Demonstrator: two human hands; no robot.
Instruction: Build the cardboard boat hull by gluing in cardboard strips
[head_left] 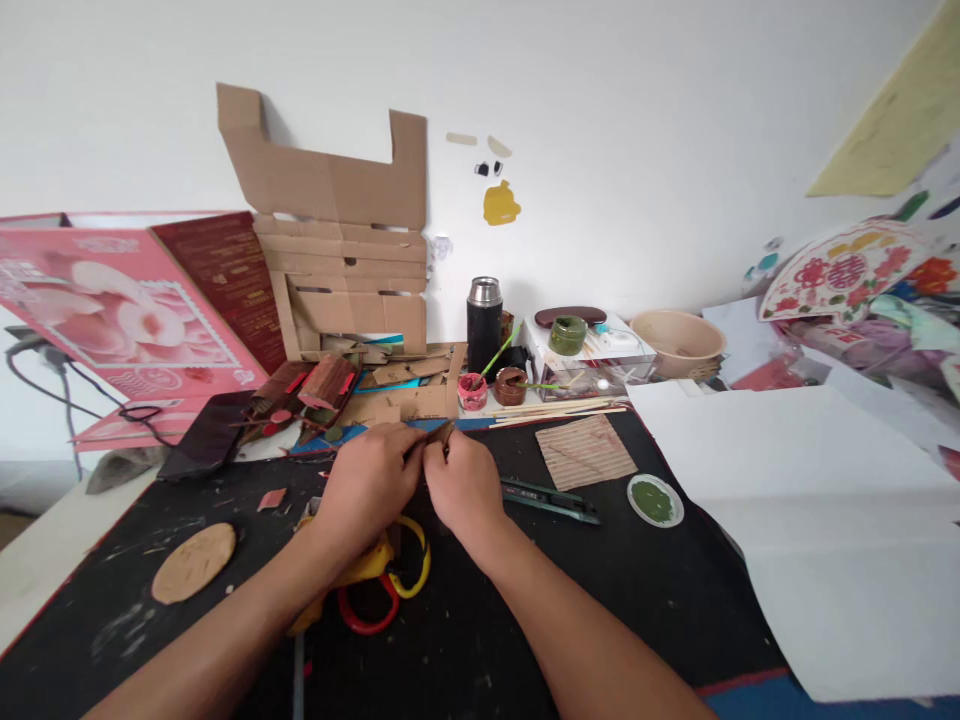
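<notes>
My left hand [379,470] and my right hand [463,476] meet over the black mat, both closed on a small brown piece of cardboard [441,434]. Most of that piece is hidden behind my fingers. Under my left wrist lie a yellow glue gun [367,563], partly covered, and scissors [370,628] with red and yellow handle loops. A dark green utility knife [551,499] rests just right of my right hand. Beyond it is a square of corrugated cardboard [585,452]. To the left lies a tan cardboard oval [194,563].
Behind my hands stand a black thermos [485,325], a pink paint jar [472,392] and a brown paint jar [511,387]. A lid with green paint [655,501] sits near white paper [825,520]. At the left are a phone [206,435], painted cardboard pieces [328,382] and a pink box [127,310].
</notes>
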